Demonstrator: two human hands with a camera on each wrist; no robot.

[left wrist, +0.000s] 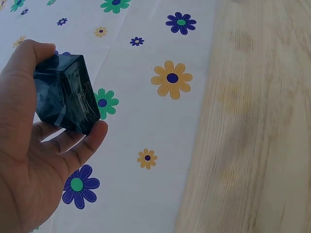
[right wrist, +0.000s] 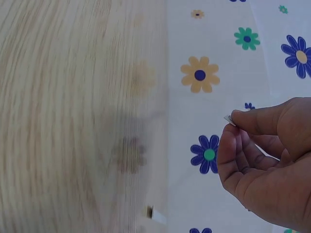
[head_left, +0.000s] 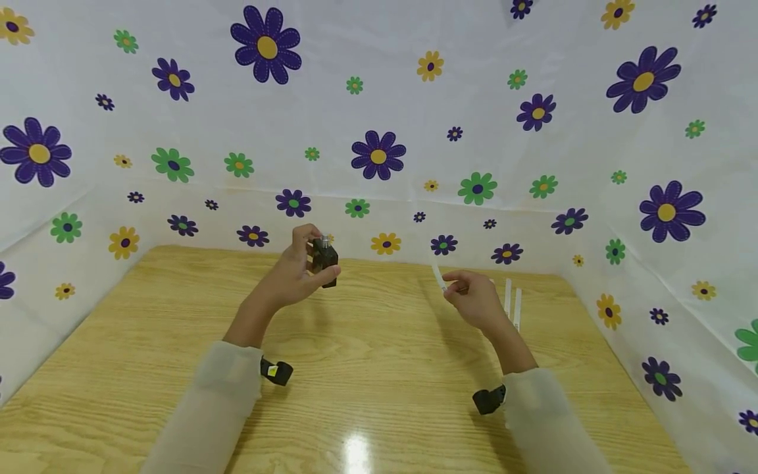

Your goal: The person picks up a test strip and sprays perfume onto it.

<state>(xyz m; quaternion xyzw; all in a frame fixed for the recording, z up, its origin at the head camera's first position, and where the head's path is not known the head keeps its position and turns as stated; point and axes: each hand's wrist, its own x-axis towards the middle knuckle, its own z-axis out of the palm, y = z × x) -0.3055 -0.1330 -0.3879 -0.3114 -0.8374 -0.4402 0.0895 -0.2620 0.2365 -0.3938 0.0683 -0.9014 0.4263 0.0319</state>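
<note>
In the head view, my left hand (head_left: 291, 273) holds a dark perfume bottle (head_left: 328, 262) raised above the table, its silver spray top (head_left: 324, 241) uncovered. The left wrist view shows the bottle's dark blue-green glass (left wrist: 65, 92) between the thumb and the fingers. On the other side, my right hand (head_left: 478, 301) pinches a narrow white paper strip (head_left: 437, 274) between thumb and fingertips. The strip points up and away from me, apart from the bottle. Only a small end of the strip (right wrist: 230, 119) shows in the right wrist view.
Several more white strips (head_left: 518, 308) lie on the wooden table (head_left: 379, 355) behind and right of my right hand, which partly hides them. A white cloth with printed flowers (head_left: 331, 118) stands along the table's back and sides.
</note>
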